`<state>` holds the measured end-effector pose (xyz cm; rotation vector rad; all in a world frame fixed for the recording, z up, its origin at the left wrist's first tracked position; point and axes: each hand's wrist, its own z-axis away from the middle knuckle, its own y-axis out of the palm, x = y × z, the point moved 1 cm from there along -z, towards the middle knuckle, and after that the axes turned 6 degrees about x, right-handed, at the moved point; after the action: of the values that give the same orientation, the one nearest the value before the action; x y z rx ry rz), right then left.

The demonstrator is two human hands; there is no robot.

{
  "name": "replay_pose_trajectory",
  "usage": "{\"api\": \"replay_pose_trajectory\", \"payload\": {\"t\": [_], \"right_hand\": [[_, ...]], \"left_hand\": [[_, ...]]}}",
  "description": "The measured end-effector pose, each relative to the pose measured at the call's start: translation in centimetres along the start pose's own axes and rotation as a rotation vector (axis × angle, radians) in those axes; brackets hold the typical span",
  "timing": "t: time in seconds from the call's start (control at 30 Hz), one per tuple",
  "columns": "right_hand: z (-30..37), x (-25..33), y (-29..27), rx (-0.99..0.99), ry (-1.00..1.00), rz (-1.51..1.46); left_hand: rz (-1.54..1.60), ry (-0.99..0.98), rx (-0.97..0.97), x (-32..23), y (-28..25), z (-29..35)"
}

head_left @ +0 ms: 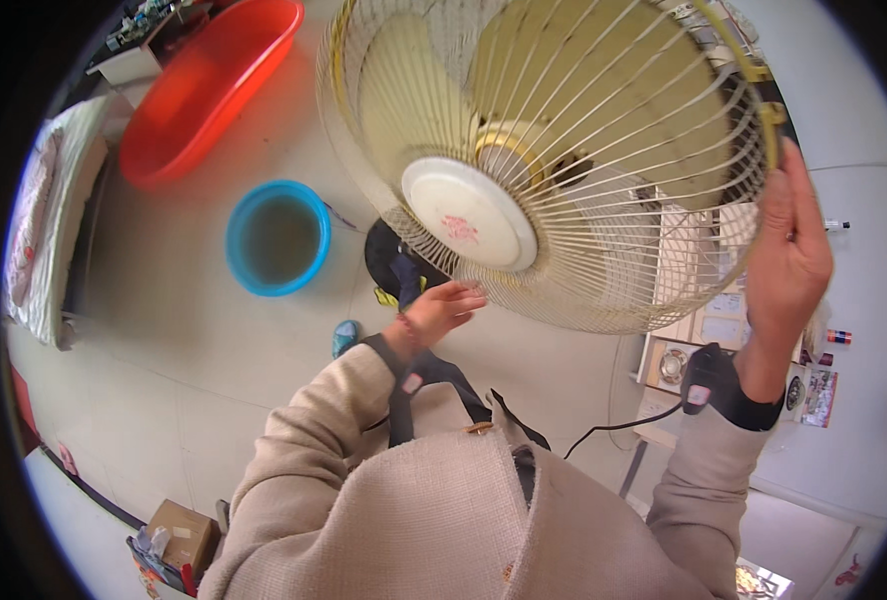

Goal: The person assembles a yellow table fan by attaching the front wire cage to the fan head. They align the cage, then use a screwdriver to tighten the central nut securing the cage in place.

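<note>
A large electric fan (469, 213) with a pale wire grille, yellowed blades and a white round centre cap fills the upper middle of the head view. My right hand (789, 255) grips the rim of its guard at the right side, thumb toward the grille and fingers partly hidden behind it. My left hand (441, 315) is by the lower edge of the grille, fingers stretched out toward the wires; whether the fingertips touch them I cannot tell. The fan's back and base are mostly hidden.
On the floor at left stands a blue basin (321, 240) with murky water, and beyond it a long red tub (179, 110). A bed (74, 240) lines the far left. At right is a pale table (864, 330) with small items. A cardboard box (184, 530) sits lower left.
</note>
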<state>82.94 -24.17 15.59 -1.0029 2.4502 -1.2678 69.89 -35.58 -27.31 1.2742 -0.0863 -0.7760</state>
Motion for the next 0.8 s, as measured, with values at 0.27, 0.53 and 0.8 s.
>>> {"api": "replay_pose_trajectory", "payload": {"t": [0.27,0.53,0.8], "right_hand": [[1.5,0.7,0.1,-0.068,0.156,-0.068],[1.9,1.9,-0.9,-0.028,0.122,0.060],[2.4,2.5,-1.0,-0.028,0.157,0.028]], "left_hand": [[0.560,0.295,0.264,5.7,4.0,-5.3],[0.866,0.455,0.440,8.6,6.1,-6.7],[0.868,0.445,0.409,8.2,6.4,-6.3]]}}
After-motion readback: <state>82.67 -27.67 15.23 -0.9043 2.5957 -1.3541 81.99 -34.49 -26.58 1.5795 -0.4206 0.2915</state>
